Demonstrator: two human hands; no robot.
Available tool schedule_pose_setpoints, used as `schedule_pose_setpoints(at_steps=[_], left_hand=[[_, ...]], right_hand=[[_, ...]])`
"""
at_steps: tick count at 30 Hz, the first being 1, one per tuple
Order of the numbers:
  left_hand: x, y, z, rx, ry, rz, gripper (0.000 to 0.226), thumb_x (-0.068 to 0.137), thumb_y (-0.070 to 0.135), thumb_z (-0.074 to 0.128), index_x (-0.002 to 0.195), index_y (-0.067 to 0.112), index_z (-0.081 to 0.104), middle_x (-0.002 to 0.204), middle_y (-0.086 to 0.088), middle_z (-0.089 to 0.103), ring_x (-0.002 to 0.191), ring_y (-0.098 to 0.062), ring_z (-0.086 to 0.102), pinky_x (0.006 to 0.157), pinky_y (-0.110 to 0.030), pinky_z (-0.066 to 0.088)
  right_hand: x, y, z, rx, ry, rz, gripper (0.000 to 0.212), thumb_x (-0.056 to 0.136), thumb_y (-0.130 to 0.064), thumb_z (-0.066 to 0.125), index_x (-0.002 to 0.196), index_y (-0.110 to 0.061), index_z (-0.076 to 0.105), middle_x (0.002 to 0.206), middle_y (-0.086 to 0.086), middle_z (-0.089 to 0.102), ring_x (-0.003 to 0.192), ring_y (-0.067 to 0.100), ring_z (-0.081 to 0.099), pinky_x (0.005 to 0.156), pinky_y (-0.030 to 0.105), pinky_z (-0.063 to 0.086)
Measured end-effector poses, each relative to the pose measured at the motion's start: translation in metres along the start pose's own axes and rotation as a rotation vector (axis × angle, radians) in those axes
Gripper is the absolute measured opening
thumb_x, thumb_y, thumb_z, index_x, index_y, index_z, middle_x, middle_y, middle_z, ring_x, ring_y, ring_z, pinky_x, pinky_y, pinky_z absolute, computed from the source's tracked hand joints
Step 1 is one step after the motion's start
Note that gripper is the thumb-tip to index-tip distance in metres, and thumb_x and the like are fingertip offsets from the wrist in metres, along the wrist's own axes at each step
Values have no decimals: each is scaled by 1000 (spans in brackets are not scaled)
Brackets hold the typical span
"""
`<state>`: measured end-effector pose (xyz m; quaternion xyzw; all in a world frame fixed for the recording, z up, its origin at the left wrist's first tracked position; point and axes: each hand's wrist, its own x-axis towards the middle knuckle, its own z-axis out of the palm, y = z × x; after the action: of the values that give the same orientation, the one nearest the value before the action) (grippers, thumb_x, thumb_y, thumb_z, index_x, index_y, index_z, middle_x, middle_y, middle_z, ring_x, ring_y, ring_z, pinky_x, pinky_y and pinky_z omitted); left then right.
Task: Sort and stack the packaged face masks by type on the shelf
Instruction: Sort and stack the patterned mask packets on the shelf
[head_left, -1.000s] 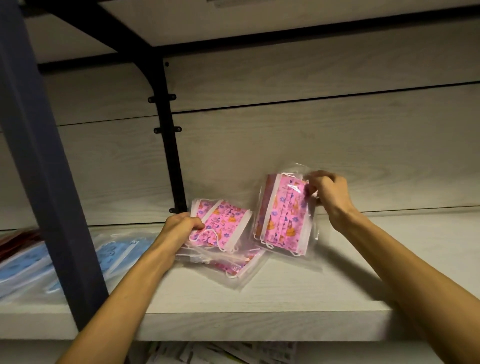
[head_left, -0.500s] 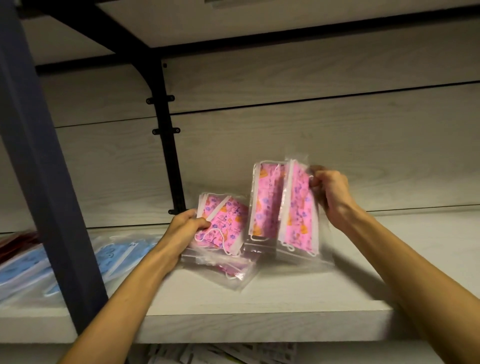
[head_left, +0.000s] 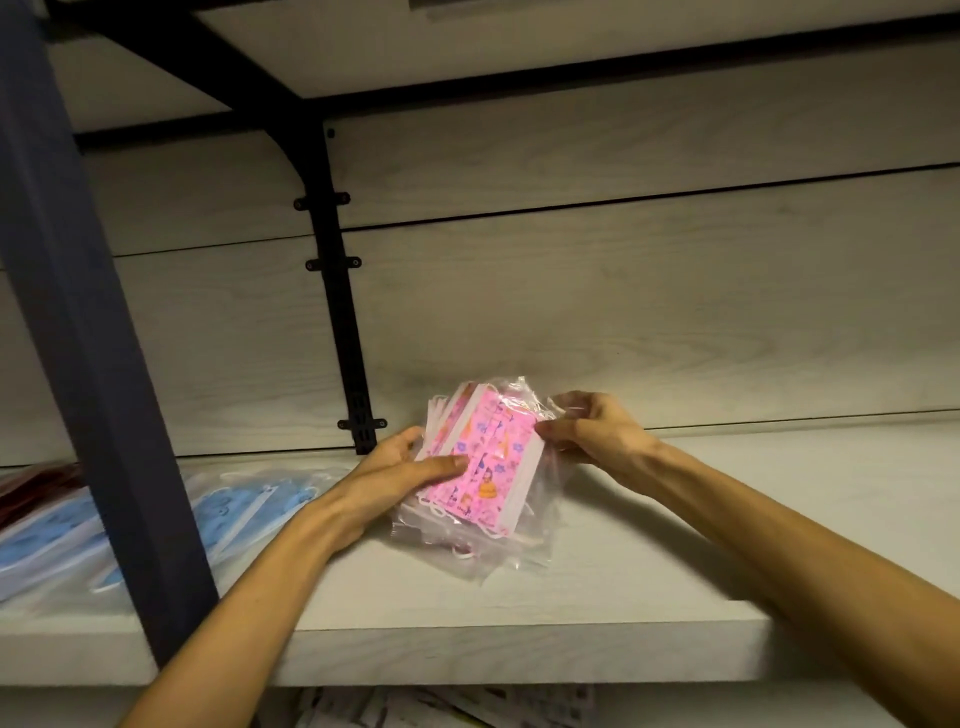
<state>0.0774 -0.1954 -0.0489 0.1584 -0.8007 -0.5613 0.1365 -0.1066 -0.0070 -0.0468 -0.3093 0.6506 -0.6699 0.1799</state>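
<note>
— Two hands on one pile, is that right?

— Yes. My left hand (head_left: 400, 470) holds the left side of the pink mask packs (head_left: 480, 470). The thumb lies flat across the top pack and the other fingers go under or behind the pile, so this grip is curled around it. My right hand (head_left: 592, 434) pinches the right edge of the clear plastic wrapping near the top corner, with the fingers bent.

— Where is the pile?

— It sits on the shelf (head_left: 649, 587), near the middle, a little in front of the back wall. The packs lie one on another, tilted, with the far end raised between my hands. The lower edge touches the shelf board. How many packs are in the pile I cannot tell; I see several edges.

— And the other types?

— On the left, on the same shelf, lie the blue mask packs (head_left: 244, 512), well apart from the pink ones. The dark post (head_left: 78, 322) of the rack stands in front of them and hides a part. At the far left edge there is one red pack (head_left: 39, 486), only partly in view. A black bracket (head_left: 340, 317) runs up the wall behind my left hand.
</note>
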Motion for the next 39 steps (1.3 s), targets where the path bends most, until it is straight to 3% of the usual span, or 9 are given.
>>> schedule_pose_setpoints(at_steps=[3, 6, 8, 11, 14, 18, 25, 36, 39], left_hand=[[4, -3, -3, -25, 111, -12, 47, 82, 8, 81, 123, 11, 58, 97, -10, 78, 84, -29, 76, 63, -30, 60], [11, -5, -13, -55, 360, 6, 36, 82, 2, 74, 116, 6, 64, 97, -8, 77, 92, -33, 74, 77, -38, 59], [12, -5, -17, -87, 494, 50, 19, 80, -2, 68, 95, 9, 67, 82, -5, 75, 85, -33, 71, 76, -37, 53], [10, -1, -17, -79, 644, 89, 27, 77, -3, 66, 72, 21, 55, 72, 0, 64, 73, -22, 61, 70, -30, 44], [10, 0, -18, -78, 704, 104, 37, 75, -1, 67, 66, 26, 43, 81, -7, 56, 77, -20, 49, 75, -32, 37], [10, -2, -22, -60, 730, 119, 16, 74, 1, 66, 79, 11, 55, 76, -10, 50, 75, -19, 44, 71, -33, 33], [7, -1, -22, -153, 785, 115, 18, 76, 0, 65, 71, 11, 53, 63, 4, 57, 65, -13, 51, 62, -26, 37], [5, 2, -25, -261, 848, 137, 12, 77, 1, 64, 73, 8, 55, 67, -2, 59, 68, -15, 55, 63, -27, 40], [5, 3, -25, -279, 864, 160, 24, 77, 1, 63, 64, 13, 49, 64, 0, 58, 67, -14, 54, 62, -27, 39]], right_hand=[[2, 1, -1, -43, -78, -32, 44, 87, -16, 76, 127, -6, 59, 102, 9, 75, 84, 17, 72, 75, 34, 61], [2, 3, -9, -598, -5, -154, 67, 86, -45, 74, 137, -7, 52, 122, 10, 65, 103, 20, 65, 87, 36, 57], [-2, 6, -12, -970, -25, -98, 86, 78, -70, 67, 137, -9, 52, 131, 9, 59, 113, 27, 58, 95, 40, 51], [-9, 9, -9, -1225, -170, 62, 87, 64, -94, 51, 102, -16, 64, 110, 4, 62, 100, 27, 58, 84, 37, 49], [-10, 6, -7, -1181, -197, 43, 65, 75, -75, 65, 110, -19, 65, 112, 1, 64, 102, 22, 59, 86, 33, 49], [-7, -1, -10, -1018, -155, 25, 45, 78, -39, 82, 112, -15, 66, 106, 2, 66, 95, 19, 61, 79, 27, 48], [3, -1, -29, -619, 30, 77, 18, 81, 6, 66, 90, -10, 65, 85, 7, 64, 73, 17, 58, 59, 27, 48], [-1, -8, -34, -279, 52, 84, 22, 84, 14, 61, 89, -7, 57, 82, 10, 64, 67, 19, 65, 66, 33, 61], [-2, -7, -30, -240, 30, 102, 31, 80, 17, 65, 102, -2, 55, 86, 14, 65, 68, 22, 66, 67, 33, 63]])
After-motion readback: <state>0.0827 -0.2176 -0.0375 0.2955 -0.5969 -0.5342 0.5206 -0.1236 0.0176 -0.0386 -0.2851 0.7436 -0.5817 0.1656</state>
